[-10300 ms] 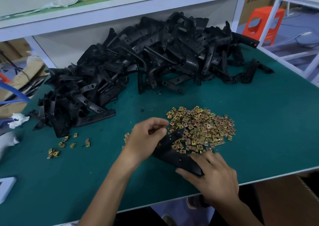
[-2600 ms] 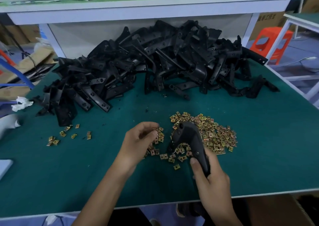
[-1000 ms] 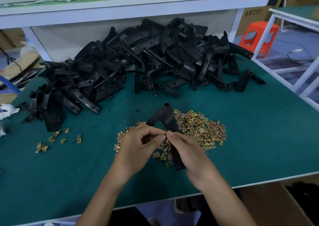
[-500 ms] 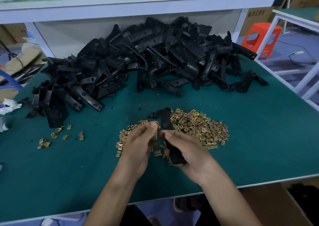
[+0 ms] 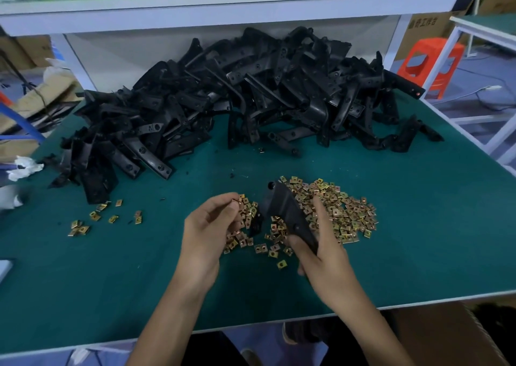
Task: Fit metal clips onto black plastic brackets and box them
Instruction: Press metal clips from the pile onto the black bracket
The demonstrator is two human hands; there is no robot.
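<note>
My right hand (image 5: 321,249) grips a black plastic bracket (image 5: 284,212) by its near end, its far end tilted up over the heap of brass-coloured metal clips (image 5: 337,212). My left hand (image 5: 208,229) hovers just left of the bracket with fingers curled, pinching a metal clip (image 5: 240,199) at the fingertips. More clips lie scattered under and between both hands. A big pile of black brackets (image 5: 237,106) fills the back of the green table (image 5: 418,226).
A few stray clips (image 5: 97,217) lie at the left by the pile. A white shelf (image 5: 223,5) overhangs the back. A cardboard box (image 5: 452,335) stands below the table's front right edge. An orange stool (image 5: 430,64) stands at the far right.
My hands have drawn apart. The right hand has shifted to the bracket's near end and turned it; the left has pulled back leftward, a clip in its fingertips.
</note>
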